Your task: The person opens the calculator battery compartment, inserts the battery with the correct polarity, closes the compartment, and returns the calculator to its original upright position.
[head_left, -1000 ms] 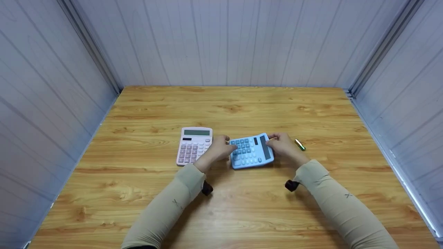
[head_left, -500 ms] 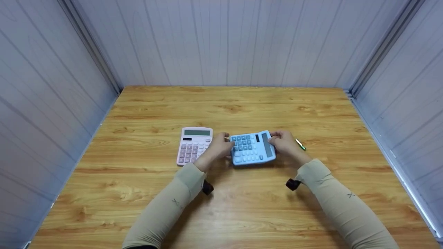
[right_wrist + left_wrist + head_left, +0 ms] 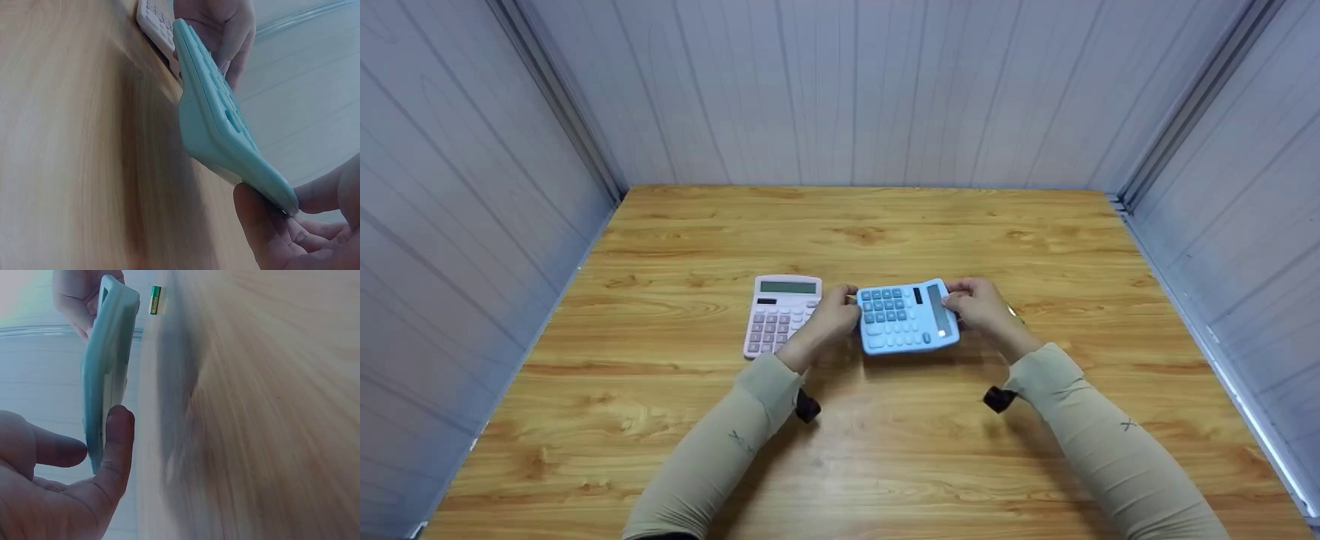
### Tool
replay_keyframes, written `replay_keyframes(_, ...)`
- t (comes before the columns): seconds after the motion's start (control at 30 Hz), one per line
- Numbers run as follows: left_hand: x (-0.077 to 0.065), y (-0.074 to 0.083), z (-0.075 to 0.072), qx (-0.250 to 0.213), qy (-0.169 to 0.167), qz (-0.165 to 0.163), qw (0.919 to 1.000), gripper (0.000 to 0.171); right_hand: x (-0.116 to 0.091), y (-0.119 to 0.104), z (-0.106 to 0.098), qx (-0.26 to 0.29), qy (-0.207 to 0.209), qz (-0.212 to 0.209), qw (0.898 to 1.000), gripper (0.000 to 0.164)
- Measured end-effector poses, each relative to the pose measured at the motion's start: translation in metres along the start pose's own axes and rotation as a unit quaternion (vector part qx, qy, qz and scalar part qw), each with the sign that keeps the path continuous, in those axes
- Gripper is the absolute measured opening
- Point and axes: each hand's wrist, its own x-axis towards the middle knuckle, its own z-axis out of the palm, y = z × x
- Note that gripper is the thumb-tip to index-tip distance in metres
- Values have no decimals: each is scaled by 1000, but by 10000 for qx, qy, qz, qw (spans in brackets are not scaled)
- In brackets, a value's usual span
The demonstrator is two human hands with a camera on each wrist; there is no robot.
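A blue calculator [image 3: 900, 322] is held off the table between both hands, keys facing up and its display end toward the right. My left hand [image 3: 832, 315] pinches the keypad end; in the left wrist view the thumb and a finger [image 3: 119, 427] lie on opposite faces. At the display end my right hand [image 3: 981, 306] pinches the edge, its thumb near the screen and fingers [image 3: 253, 219] underneath. Beside the left hand a pink calculator [image 3: 769, 319] lies flat on the table, its right edge partly covered by that hand.
A green and gold battery [image 3: 154, 300] lies on the wooden table [image 3: 855, 465] just beyond the right hand, mostly hidden in the head view. Pale panel walls [image 3: 840, 90] rise at the back and both sides.
Both hands have raised the blue calculator slightly and shifted it a little away from the body. The left thumb has moved off the keys toward the edge. The pink calculator stays put.
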Motion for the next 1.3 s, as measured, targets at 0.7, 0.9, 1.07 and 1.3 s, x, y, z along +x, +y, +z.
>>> replay_keyframes(0.7,-4,-1,-3,-1286,-375,105,9909,56,-5,2,-8,574,-95,-69,9983,44)
replay_keyframes(0.9,-7,0,-5,-1691,-485,417,9835,56,-10,-1,-10,610,-149,-59,9980,47)
replay_keyframes(1.07,-9,-2,-9,-1672,-642,819,9804,61,-11,-5,-14,429,-119,-69,9990,46)
replay_keyframes(1.3,-11,-6,-15,248,-330,1999,9789,64,-10,-4,-19,519,-254,-153,9982,45)
